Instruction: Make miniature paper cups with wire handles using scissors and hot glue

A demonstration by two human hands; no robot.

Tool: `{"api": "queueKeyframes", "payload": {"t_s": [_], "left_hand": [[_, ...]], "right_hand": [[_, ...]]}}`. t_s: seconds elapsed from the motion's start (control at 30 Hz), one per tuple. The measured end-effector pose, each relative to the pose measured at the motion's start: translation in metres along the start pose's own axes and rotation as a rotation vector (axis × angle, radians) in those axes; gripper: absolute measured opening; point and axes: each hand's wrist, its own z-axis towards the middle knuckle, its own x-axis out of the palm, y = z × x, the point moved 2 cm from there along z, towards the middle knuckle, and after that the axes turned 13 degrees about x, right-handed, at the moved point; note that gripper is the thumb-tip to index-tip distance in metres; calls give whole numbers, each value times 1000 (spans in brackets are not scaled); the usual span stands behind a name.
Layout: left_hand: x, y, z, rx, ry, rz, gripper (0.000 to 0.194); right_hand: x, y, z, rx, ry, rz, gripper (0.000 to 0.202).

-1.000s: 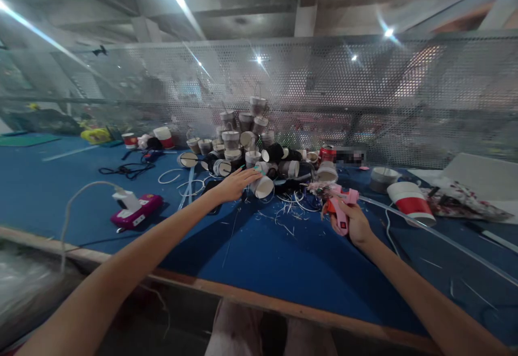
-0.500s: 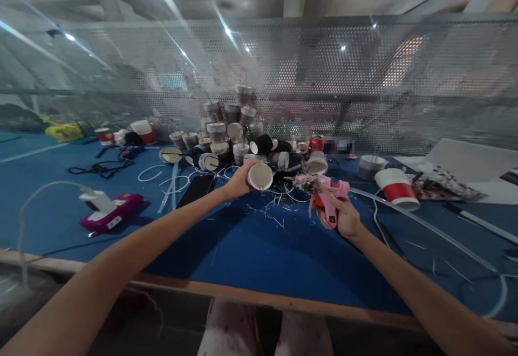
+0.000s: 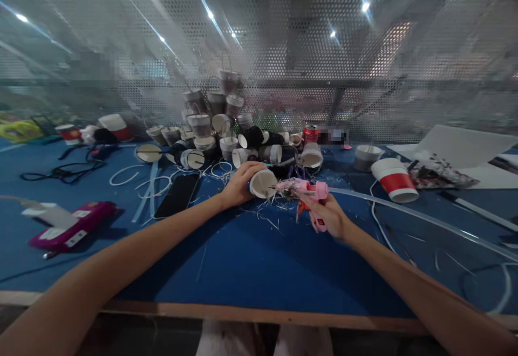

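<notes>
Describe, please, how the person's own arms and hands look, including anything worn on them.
The left hand and right hand are without gloves. Both the left forearm and the right forearm are bare, with no sleeve in view. No watch or bracelet shows at either wrist. The nails are too small or hidden to describe surely.

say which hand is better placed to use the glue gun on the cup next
Probably the right hand: it grips the pink glue gun, which points at the pale round end of the cup. The left hand is busy holding that cup.
</notes>
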Motion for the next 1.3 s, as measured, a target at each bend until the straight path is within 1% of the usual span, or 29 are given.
{"api": "queueKeyframes", "payload": {"t_s": [0.17,0.37,0.57,0.73,0.87,0.93,1.07,1.2,1.3], "left_hand": [[1,-4,-1,31,17,76,62],[1,-7,0,41,23,104,63],[0,-9,1,53,21,117,60],[2,-8,0,51,1,138,57],[1,-8,0,55,11,157,55],[1,-9,0,62,18,166,55],[1,-10,1,73,27,198,55],[3,-10,0,75,39,198,55],[3,-10,0,61,55,193,55]], "right_hand": [[3,-1,4,63,-88,-135,38],[8,-1,3,151,-100,-264,44],[6,-4,3,87,-140,-341,44],[4,-7,4,70,-169,-362,40],[6,-5,5,79,-197,-339,34],[9,-2,5,58,-182,-326,30],[11,-1,4,11,-151,-300,31],[12,-4,5,8,-141,-321,34],[11,-6,7,46,-133,-280,33]]}}
